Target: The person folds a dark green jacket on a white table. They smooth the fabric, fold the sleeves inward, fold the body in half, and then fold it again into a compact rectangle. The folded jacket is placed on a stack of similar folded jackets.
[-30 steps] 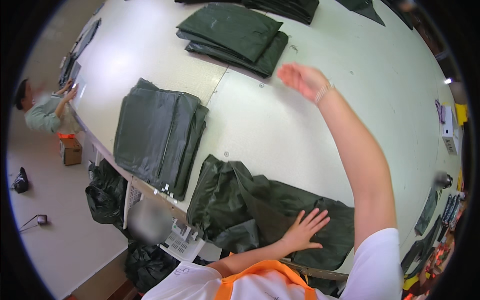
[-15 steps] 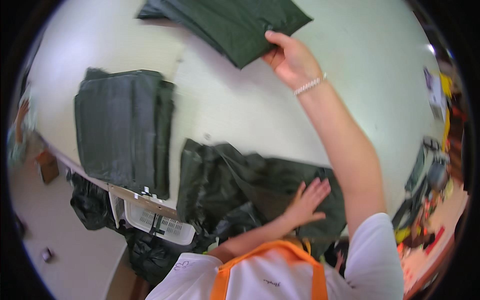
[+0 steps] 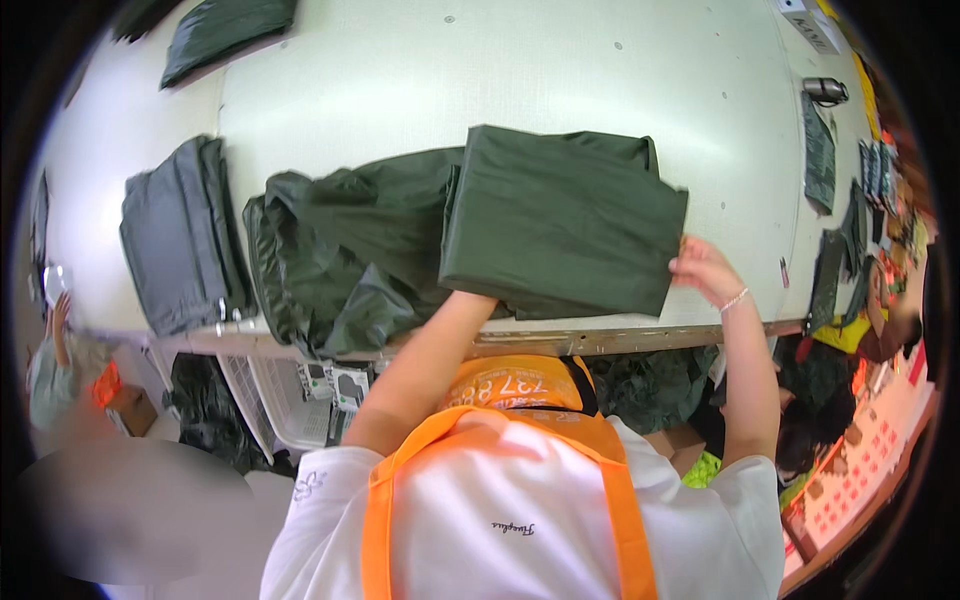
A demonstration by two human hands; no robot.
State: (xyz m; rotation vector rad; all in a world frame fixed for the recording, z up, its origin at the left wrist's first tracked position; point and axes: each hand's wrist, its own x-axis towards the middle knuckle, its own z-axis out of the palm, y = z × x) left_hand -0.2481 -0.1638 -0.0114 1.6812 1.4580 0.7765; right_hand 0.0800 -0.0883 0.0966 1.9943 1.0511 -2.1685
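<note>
Two hands on one thing — a folded dark green garment (image 3: 563,222), a flat rectangle at centre frame, near the front edge of the pale worktable (image 3: 500,70). It lies partly over a crumpled dark green garment (image 3: 350,250) spread to its left.

Right hand (image 3: 705,270): at the folded piece's lower right corner, fingers curled on the edge, apparently pinching the cloth. Left hand: not visible — the forearm (image 3: 430,350) runs up from lower centre and disappears under the folded piece's lower left edge. Cannot tell whether that hand is clenched or flat; likely supporting from beneath.

Step in hand, as judged: carrying or placing the folded piece as a unit, both ends supported. The next move would call for keeping the fold square and level, since a slack corner could let the layers slide apart.

Outward: a stack of dark grey folded cloth (image 3: 180,235) at left of frame, clear of the crumpled one. Another dark green bundle (image 3: 225,30) at upper left. Metal flask (image 3: 825,90) at upper right, dark flat pieces (image 3: 820,150) below it along the right rim. White crate (image 3: 280,400) under the table edge, lower left.

Hard to make out: right rim clutter is bent and small. Another person (image 3: 55,350) at far left is only partly seen. Orange apron straps (image 3: 500,440) block the view directly below.
</note>
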